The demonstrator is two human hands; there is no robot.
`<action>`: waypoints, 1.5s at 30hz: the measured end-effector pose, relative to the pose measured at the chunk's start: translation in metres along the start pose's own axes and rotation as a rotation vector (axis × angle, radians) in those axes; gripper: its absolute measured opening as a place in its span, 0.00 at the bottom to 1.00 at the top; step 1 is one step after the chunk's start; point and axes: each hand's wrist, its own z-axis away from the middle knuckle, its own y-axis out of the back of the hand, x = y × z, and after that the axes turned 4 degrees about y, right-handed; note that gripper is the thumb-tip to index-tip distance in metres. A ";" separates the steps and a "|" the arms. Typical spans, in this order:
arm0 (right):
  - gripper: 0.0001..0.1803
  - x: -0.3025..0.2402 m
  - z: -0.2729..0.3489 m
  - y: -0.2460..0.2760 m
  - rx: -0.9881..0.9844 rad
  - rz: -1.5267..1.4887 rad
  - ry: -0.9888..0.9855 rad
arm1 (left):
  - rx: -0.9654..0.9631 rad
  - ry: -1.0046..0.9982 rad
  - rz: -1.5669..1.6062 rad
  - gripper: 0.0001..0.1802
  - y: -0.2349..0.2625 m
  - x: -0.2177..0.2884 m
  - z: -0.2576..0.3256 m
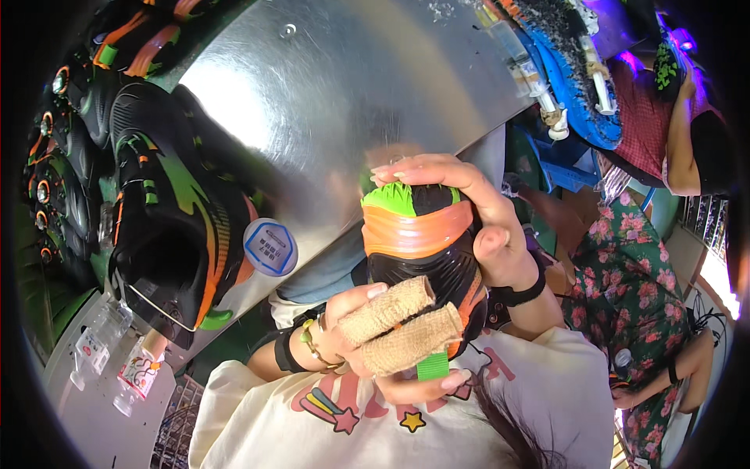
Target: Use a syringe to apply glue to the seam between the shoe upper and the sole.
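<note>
Upright in front of my chest is a black shoe (418, 232) with a glossy orange band and bright green patches, gripped by both hands. My right hand (492, 207) curls its fingers over the far end, with the thumb against the side. Closed around the near end, my left hand (355, 332) has two fingers covered by beige cloth finger wraps (398, 320). A green fabric tab (432, 365) shows just below the wraps. To the left, another black, green and orange shoe (168, 191) stands with its opening toward me, next to a round blue-and-white label (270, 247).
A shiny metal table (336, 86) lies ahead. Several similar shoes (78, 109) crowd the far left. Small clear bottles (94, 348) stand on a white surface at the lower left. A stained blue tray (570, 94) is at the upper right. Two other people (637, 273) are on the right.
</note>
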 end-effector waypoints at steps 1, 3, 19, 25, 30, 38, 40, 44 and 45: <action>0.45 0.002 0.000 0.000 -0.006 0.055 0.030 | 0.052 0.019 -0.021 0.22 -0.001 0.000 -0.002; 0.27 0.005 -0.001 -0.007 0.072 0.004 0.075 | 0.098 0.043 -0.043 0.22 -0.001 -0.005 -0.003; 0.11 0.020 0.013 0.004 0.450 0.542 0.487 | 0.010 -0.134 -0.279 0.24 -0.009 -0.004 -0.018; 0.08 0.025 0.012 -0.001 0.444 0.493 0.542 | -0.229 -0.080 -0.251 0.24 0.007 -0.002 -0.035; 0.06 0.036 0.031 0.014 0.480 0.441 0.308 | 0.004 0.022 -0.367 0.23 -0.022 0.007 -0.027; 0.06 0.018 0.021 -0.011 0.775 0.410 0.110 | 0.006 0.078 -0.133 0.19 -0.010 0.004 -0.037; 0.06 0.021 0.010 -0.005 0.596 0.441 0.331 | -0.029 0.011 -0.152 0.34 -0.007 -0.008 -0.039; 0.09 0.005 0.005 0.011 0.643 0.570 0.395 | -0.159 0.177 0.395 0.37 0.022 -0.027 -0.076; 0.11 -0.006 0.007 0.022 0.617 0.677 0.353 | -0.105 0.108 0.176 0.39 0.032 -0.026 -0.084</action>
